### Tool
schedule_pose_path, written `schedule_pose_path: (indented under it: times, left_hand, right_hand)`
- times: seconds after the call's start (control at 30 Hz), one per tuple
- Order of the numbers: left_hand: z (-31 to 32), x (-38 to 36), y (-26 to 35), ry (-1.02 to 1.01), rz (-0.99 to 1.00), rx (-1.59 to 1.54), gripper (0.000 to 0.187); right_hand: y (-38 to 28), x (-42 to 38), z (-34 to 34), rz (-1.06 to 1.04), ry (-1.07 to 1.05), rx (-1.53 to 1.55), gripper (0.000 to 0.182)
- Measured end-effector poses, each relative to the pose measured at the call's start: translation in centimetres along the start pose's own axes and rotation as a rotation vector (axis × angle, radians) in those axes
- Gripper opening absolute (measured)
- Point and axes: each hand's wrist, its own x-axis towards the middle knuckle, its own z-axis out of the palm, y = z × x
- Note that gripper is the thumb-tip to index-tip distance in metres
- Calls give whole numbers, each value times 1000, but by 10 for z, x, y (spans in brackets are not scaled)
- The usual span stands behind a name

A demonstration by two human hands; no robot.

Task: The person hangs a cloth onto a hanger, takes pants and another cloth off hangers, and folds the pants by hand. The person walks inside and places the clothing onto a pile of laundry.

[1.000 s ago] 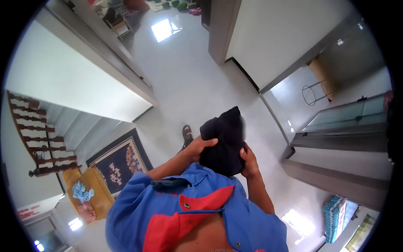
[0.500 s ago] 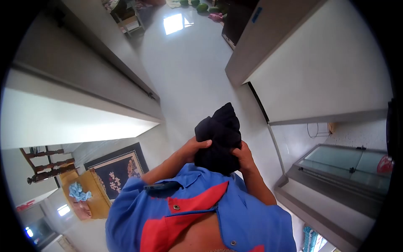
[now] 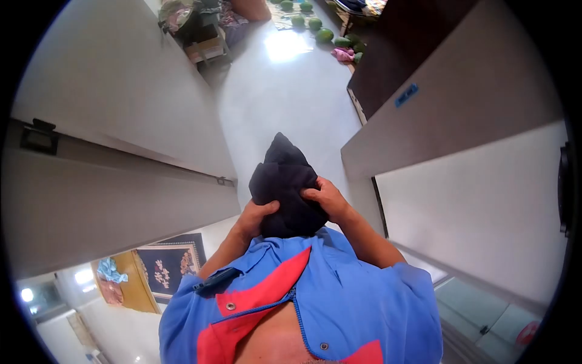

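A dark, bunched-up cloth (image 3: 288, 188) is held up in front of my chest, its pointed top rising above the hands. My left hand (image 3: 256, 218) grips its lower left side, thumb across the front and fingers hidden behind. On the right side my right hand (image 3: 327, 199) holds it in the same way, with the thumb pressed on the cloth. Below are my blue and red jacket (image 3: 364, 291) and a dark object (image 3: 217, 281) in its chest pocket.
Walls and door frames (image 3: 436, 115) flank a pale floor (image 3: 279, 97). Several green melons (image 3: 324, 36) and a pink cloth (image 3: 343, 54) lie on the floor at the far end. A dark patterned mat (image 3: 173, 267) and a glass-doored cabinet (image 3: 473, 303) are lower down.
The view has advanced between the door frames, and more of the melons shows. Both hands and the dark cloth sit further left in the view, still gripped.
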Motion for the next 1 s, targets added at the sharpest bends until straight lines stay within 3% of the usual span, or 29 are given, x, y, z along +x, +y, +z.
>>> schedule_pose_path:
  times: [0.17, 0.33, 0.4, 0.47, 0.63, 0.77, 0.93, 1.0]
  left_hand:
    - [11, 70, 43, 56, 91, -177, 61]
    - [5, 170, 90, -9, 30, -271, 59]
    - [-9, 220, 116, -36, 39, -251, 60]
    - [-10, 282, 139, -63, -72, -272, 61]
    - [5, 408, 249, -91, -152, -42, 69]
    - [-3, 469, 273, -25, -142, 152, 77]
    - [-50, 519, 359, 59, -76, 208, 80]
    - [-56, 538, 370, 190, -127, 204, 72]
  right_hand:
    - [-66, 72, -35, 2, -136, -151, 50]
    - [-118, 144, -75, 138, -103, 25, 53]
    - [-142, 184, -89, 106, -58, 27, 52]
    - [-175, 222, -120, 45, 7, 11, 52]
    - [-274, 296, -146, -98, 211, 69, 50]
    - [-304, 310, -180, -268, 270, 138, 47]
    - [-340, 407, -188, -256, 292, 378, 45]
    - [-358, 440, -205, -221, 268, 403, 47]
